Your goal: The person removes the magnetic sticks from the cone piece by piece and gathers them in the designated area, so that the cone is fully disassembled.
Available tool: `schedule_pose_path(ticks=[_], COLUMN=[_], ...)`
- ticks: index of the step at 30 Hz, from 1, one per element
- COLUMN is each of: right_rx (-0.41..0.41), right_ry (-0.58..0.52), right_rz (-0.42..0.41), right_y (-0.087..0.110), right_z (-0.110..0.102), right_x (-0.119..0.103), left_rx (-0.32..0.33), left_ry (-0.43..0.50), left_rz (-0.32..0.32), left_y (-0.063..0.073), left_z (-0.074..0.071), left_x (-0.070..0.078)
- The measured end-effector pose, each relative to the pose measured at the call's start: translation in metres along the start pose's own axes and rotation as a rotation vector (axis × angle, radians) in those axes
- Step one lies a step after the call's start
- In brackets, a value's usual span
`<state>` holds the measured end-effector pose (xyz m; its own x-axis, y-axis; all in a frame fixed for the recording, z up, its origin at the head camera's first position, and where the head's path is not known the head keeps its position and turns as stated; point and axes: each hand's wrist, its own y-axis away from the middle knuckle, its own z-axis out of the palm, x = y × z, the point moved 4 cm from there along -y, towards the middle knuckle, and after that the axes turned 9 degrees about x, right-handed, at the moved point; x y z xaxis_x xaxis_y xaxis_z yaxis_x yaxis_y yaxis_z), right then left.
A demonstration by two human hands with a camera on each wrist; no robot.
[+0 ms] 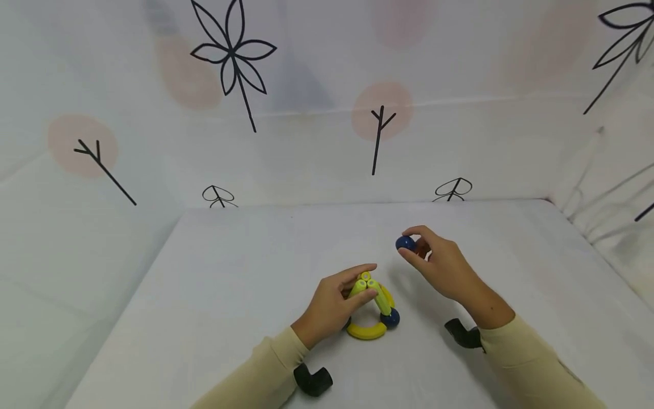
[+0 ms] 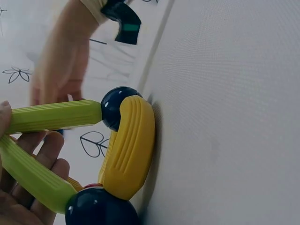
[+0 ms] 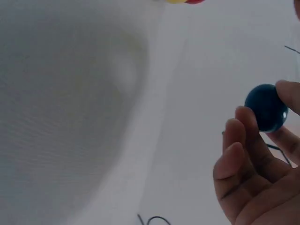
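Observation:
My left hand (image 1: 327, 301) grips a small frame of toy building pieces near its top, its thumb and fingers around the light green rods (image 1: 380, 298). The rod ends lean together at the peak. Lower down, yellow curved pieces (image 1: 366, 331) join dark blue balls (image 1: 390, 318) at the base; part of the frame hides behind the hand. In the left wrist view, a ribbed yellow curved piece (image 2: 129, 150) links two balls. Up and to the right of the frame, my right hand (image 1: 444, 270) pinches a loose dark blue ball (image 1: 406, 243) between thumb and fingers, raised above the table.
A white-covered table (image 1: 230, 284) carries the frame. Behind it hangs a pale cloth (image 1: 317, 153) with line-drawn plants and pink spots. Black curved fittings (image 1: 313, 380) show beside both sleeves at the wrists.

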<state>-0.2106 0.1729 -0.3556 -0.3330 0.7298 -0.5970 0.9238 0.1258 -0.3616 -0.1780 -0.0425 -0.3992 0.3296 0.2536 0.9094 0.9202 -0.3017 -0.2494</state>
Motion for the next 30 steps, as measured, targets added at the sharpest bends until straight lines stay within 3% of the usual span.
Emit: schedule_pose_path(ticks=[5, 9, 23, 30], right_rx=[-0.230, -0.317, -0.301, -0.311], right_ry=[0.006, 0.008, 0.048, 0.070], right_rz=[0.150, 0.205, 0.172, 0.191], right_y=[-0.002, -0.001, 0.001, 0.001], right_z=[0.023, 0.035, 0.040, 0.036], right_x=[0.030, 0.042, 0.047, 0.044], left_rx=[0.002, -0.001, -0.012, -0.008], left_ry=[0.001, 0.003, -0.004, -0.044], left_rz=[-0.016, -0.030, -0.017, 0.040], left_y=[0.000, 0.000, 0.002, 0.001], left_z=[0.000, -0.001, 0.000, -0.001], left_x=[0.000, 0.000, 0.002, 0.001])
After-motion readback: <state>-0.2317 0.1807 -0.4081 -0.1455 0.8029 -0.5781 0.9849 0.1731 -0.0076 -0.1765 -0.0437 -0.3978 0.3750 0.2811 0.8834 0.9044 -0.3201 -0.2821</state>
